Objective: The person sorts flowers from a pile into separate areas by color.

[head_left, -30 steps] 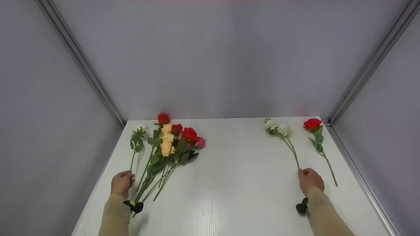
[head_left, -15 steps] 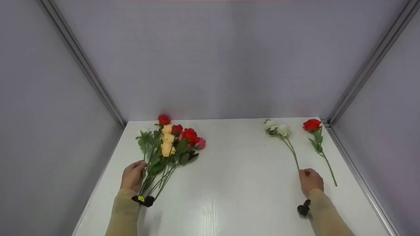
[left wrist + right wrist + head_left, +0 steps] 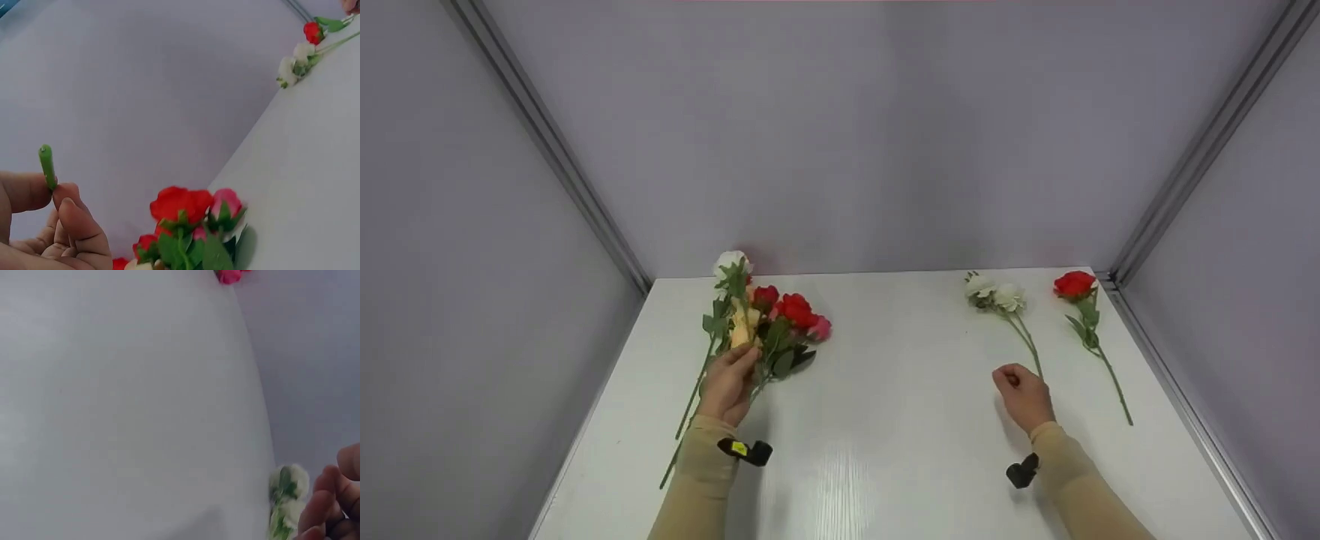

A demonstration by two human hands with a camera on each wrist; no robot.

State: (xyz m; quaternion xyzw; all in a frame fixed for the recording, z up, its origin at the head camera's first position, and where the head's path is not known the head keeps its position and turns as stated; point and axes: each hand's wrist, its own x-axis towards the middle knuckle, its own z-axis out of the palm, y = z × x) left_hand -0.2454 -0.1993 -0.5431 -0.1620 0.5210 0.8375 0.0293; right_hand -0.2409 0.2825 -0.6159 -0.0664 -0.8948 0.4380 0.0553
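Observation:
My left hand (image 3: 727,382) pinches the stem of a white flower (image 3: 731,264) between thumb and fingertips, over the left bunch. In the left wrist view the green stem end (image 3: 47,166) sticks up from the pinch. Beneath and beside that hand lie peach roses (image 3: 741,326), red roses (image 3: 795,309) and a pink rose (image 3: 820,328), partly covered by the hand and the white flower. My right hand (image 3: 1024,394) has loosely curled fingers with nothing visible in them. It is left of the lower stem of the white flowers (image 3: 1009,298), covering its end.
A single red rose (image 3: 1074,284) lies at the right of the white table (image 3: 885,420), its stem pointing towards me. Grey panels (image 3: 840,135) stand behind and at both sides. Loose stems reach forward from the left bunch.
My left hand has carried the white flower rightwards and away from me, over the bunch. My right hand has let go of the white flowers' stem and moved slightly left.

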